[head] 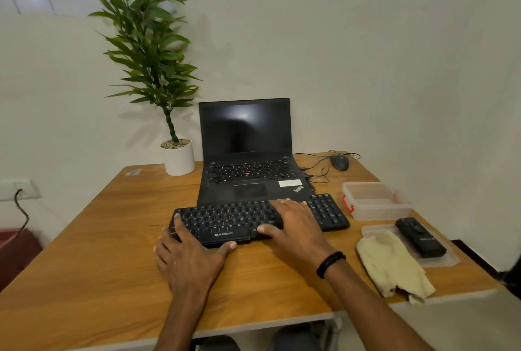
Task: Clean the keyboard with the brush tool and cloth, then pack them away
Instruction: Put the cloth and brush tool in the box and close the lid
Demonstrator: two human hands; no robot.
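Observation:
A black keyboard (225,221) lies on the wooden table (98,252) in front of a laptop. My left hand (189,255) grips its left front corner, index finger on the left end and thumb along the front edge. My right hand (296,226) rests flat on the keys right of centre, fingers straight and reaching the far edge. A pale yellow cloth (392,263) lies crumpled at the right, near the table's front edge. Just right of the cloth, the black brush tool (420,238) lies on a clear lid (451,260).
An open black laptop (248,170) stands behind the keyboard. A clear plastic box (375,201) with red clasps sits at the right. A wired mouse (339,161) and its cable lie at the back right. A potted plant (177,156) stands at the back left.

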